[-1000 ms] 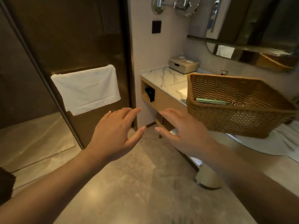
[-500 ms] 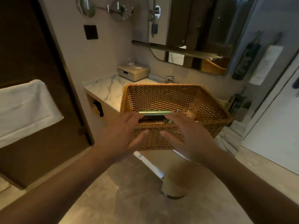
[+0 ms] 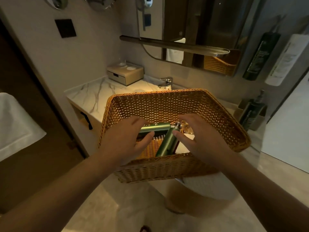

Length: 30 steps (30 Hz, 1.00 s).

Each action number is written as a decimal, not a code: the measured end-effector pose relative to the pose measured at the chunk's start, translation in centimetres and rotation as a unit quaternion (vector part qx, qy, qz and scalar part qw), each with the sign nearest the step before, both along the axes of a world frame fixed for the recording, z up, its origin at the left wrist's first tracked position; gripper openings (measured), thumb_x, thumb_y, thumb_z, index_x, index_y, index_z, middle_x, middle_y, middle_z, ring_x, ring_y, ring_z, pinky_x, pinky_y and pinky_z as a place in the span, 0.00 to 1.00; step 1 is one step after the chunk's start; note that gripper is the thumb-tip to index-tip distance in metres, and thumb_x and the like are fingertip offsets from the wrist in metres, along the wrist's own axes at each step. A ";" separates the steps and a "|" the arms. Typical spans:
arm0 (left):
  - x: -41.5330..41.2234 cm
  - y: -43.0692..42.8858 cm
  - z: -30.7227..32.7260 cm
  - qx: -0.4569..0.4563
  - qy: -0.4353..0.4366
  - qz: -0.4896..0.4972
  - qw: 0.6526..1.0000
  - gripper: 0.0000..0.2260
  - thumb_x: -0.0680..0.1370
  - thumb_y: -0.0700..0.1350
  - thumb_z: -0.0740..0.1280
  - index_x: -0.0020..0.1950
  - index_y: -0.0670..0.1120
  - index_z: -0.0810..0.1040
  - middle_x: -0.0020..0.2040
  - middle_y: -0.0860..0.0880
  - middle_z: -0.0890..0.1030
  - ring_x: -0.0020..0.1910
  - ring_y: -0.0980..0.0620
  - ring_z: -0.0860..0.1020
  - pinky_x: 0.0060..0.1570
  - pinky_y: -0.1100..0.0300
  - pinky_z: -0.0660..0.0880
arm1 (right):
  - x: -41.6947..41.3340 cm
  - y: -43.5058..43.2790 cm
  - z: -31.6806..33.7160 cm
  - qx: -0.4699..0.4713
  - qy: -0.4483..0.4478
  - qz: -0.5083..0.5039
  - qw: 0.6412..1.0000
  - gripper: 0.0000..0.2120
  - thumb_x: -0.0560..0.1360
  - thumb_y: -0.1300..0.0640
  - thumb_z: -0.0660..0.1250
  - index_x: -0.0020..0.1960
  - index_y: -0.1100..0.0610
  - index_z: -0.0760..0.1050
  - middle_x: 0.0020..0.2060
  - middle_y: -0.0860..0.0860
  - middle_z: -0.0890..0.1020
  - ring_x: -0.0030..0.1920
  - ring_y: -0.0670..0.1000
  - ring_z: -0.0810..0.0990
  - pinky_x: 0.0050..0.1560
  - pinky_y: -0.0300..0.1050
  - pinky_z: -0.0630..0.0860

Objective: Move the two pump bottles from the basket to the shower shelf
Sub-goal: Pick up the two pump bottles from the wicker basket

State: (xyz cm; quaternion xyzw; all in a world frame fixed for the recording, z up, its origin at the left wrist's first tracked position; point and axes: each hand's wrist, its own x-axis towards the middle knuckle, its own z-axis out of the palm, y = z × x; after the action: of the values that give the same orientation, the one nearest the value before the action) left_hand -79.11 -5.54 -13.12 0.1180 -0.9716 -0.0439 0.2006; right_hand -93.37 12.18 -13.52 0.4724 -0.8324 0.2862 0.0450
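Two green bottles [image 3: 154, 128] lie crossed in basket [image 3: 217, 113], pump ends touching. Left hand [image 3: 123, 144], right hand [image 3: 200, 139] spread above, grasping nothing. Smooth, rigid, likely slippery: grip mid-body, not pump.

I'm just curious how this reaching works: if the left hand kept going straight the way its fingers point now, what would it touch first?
Most likely the horizontal green bottle lying in the basket. The left hand is open just above it, fingertips nearly there, though depth is hard to judge.

Two green bottles [image 3: 155, 128] lie in an orange-brown woven basket [image 3: 167, 166] by white grey-veined marble [image 3: 93, 94].
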 end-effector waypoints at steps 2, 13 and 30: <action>-2.3 -1.6 -0.6 0.011 0.007 -0.010 1.000 0.24 0.75 0.62 0.52 0.64 0.50 0.71 0.58 0.50 0.76 0.52 0.53 0.73 0.36 0.62 0.65 | -1.9 -1.5 -0.7 0.008 -0.001 -0.011 1.000 0.27 0.74 0.40 0.60 0.70 0.50 0.64 0.68 0.48 0.69 0.64 0.47 0.68 0.58 0.40 0.63; -14.1 -9.2 -3.5 0.032 -0.026 -0.035 0.999 0.25 0.73 0.63 0.51 0.66 0.53 0.67 0.62 0.51 0.74 0.56 0.53 0.73 0.43 0.56 0.73 | -9.2 -9.2 -3.5 0.063 -0.020 -0.038 0.997 0.27 0.74 0.39 0.59 0.70 0.49 0.64 0.67 0.48 0.70 0.63 0.47 0.69 0.56 0.40 0.64; -16.3 -12.2 -11.3 0.143 -0.134 0.018 0.980 0.24 0.75 0.57 0.61 0.69 0.51 0.64 0.64 0.50 0.71 0.59 0.51 0.71 0.50 0.54 0.73 | -11.5 -12.0 -8.9 0.204 -0.084 -0.025 0.975 0.24 0.73 0.41 0.62 0.65 0.51 0.68 0.59 0.49 0.74 0.57 0.50 0.73 0.56 0.50 0.73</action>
State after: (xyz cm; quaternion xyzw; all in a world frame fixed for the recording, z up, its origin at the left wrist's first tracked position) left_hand -95.41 -17.70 -24.41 0.1681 -0.9709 -0.1629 0.0500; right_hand -104.91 0.18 -22.40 0.4252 -0.8855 0.1476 -0.1155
